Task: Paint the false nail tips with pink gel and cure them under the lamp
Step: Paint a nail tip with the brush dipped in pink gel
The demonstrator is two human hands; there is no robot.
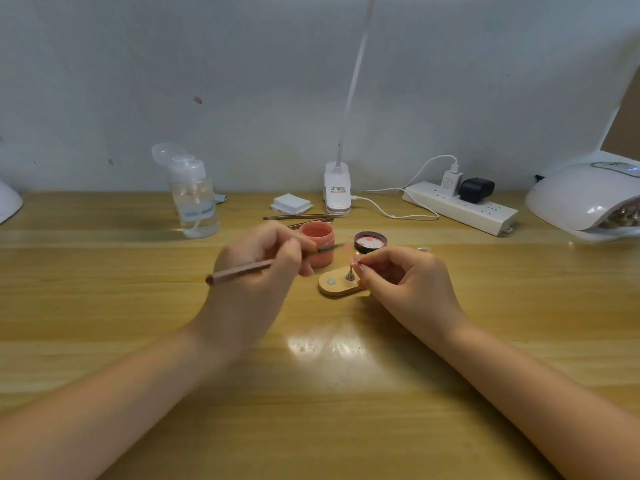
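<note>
My left hand (256, 271) grips a thin pink-brown brush (242, 270) like a pen, its tip pointing right toward a small false nail tip (355, 258). The nail tip sits on a metal stand (349, 273) on an oval wooden base (334, 284). My right hand (405, 282) pinches the nail tip at the stand's top. An open pot of pink gel (317, 237) stands just behind the left hand, with its dark lid (370, 241) lying upturned to its right. The white curing lamp (585, 199) sits at the far right edge.
A clear pump bottle (194, 199) stands back left. White pads (291, 204), spare brushes (298, 217), a clip desk lamp (337, 188) and a power strip (460, 206) with plugs line the back of the wooden table (311, 393). Another nail tip (423, 249) lies right of the lid.
</note>
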